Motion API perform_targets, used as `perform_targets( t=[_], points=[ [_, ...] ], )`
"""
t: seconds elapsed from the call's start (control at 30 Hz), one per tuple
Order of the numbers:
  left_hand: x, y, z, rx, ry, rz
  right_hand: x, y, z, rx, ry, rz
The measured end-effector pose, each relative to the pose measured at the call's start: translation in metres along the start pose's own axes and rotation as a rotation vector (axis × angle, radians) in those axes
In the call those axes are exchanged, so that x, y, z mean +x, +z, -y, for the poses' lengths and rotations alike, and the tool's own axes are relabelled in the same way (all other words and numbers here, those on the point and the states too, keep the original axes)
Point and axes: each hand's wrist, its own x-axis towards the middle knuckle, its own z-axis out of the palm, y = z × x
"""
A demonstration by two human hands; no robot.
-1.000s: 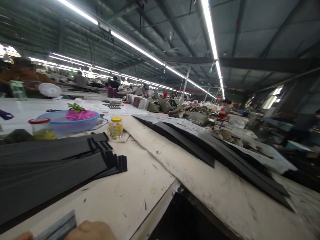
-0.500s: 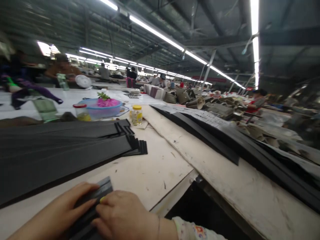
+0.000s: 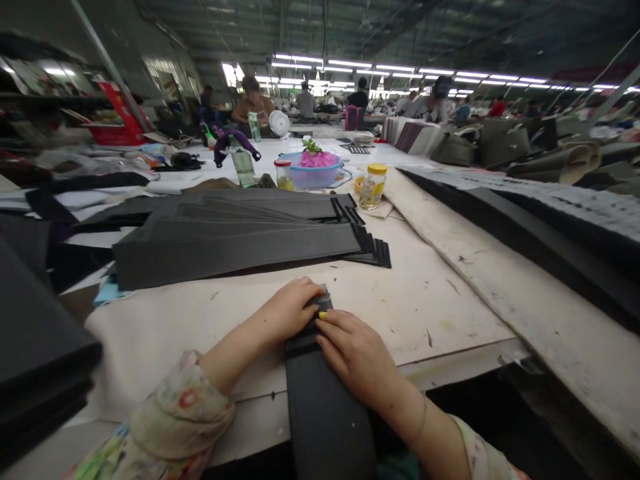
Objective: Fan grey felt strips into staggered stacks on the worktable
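A long dark grey fabric-like strip (image 3: pixel 325 407) runs from the table's near edge toward me, its far end flat on the pale tabletop. My left hand (image 3: pixel 289 308) grips that far end from the left, fingers over the top. From the right, my right hand (image 3: pixel 356 350) holds the same end, its fingers bent onto the strip close to my left fingertips. Something small and yellow (image 3: pixel 323 315) shows at the right hand's fingertips; I cannot tell what it is. Just beyond lies a fanned stack of similar grey strips (image 3: pixel 235 250) with black ends.
A yellow-lidded jar (image 3: pixel 373 187), a red-lidded jar (image 3: pixel 284 175) and a blue basin (image 3: pixel 315 175) with pink contents stand behind the stack. Folded dark pieces (image 3: pixel 40 360) lie at left. A pale board (image 3: pixel 480 280) with dark strips runs along the right. People work farther back.
The view has swung left and down, so more of the strip and both sleeves show. Both hands stay on the strip's end, close together.
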Motion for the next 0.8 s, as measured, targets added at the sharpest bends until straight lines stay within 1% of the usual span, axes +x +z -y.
perform_targets(
  t=[0.13,0.43,0.67,0.73,0.8],
  points=[
    [0.000,0.002,-0.005,0.133,0.026,-0.002,0.000,0.001,-0.001,0.012,-0.004,0.006],
    [-0.004,0.001,-0.020,0.358,0.063,0.058,0.001,0.000,0.000,0.017,0.002,0.021],
    [-0.008,0.002,-0.028,0.409,0.054,0.093,0.005,-0.002,0.003,0.014,0.017,0.027],
    [-0.012,0.002,-0.025,0.374,0.065,0.075,0.007,-0.002,0.005,-0.011,0.019,0.025],
    [-0.017,0.000,-0.018,0.284,0.077,0.052,0.011,-0.002,0.006,-0.069,0.024,0.043]
  ],
)
